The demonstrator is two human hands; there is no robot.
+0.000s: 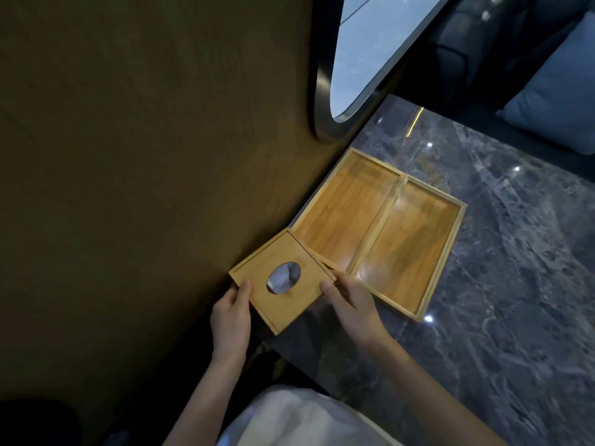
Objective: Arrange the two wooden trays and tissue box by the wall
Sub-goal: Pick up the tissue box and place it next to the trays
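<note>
A square wooden tissue box [283, 304] with an oval opening showing white tissue sits at the near corner of the dark marble table [502, 284], against the brown wall [145, 156]. My left hand [230, 320] grips its near-left side and my right hand [349, 304] holds its right side. Beyond the box, two shallow wooden trays lie side by side and touching: the left tray [344, 214] runs along the wall, the right tray [409, 249] lies beside it toward the table's middle. Both trays hold nothing.
An oval mirror [370, 53] with a dark frame hangs on the wall above the trays. A dark sofa with a blue cushion [557, 101] stands past the table's far edge. The table's near edge runs just under the tissue box.
</note>
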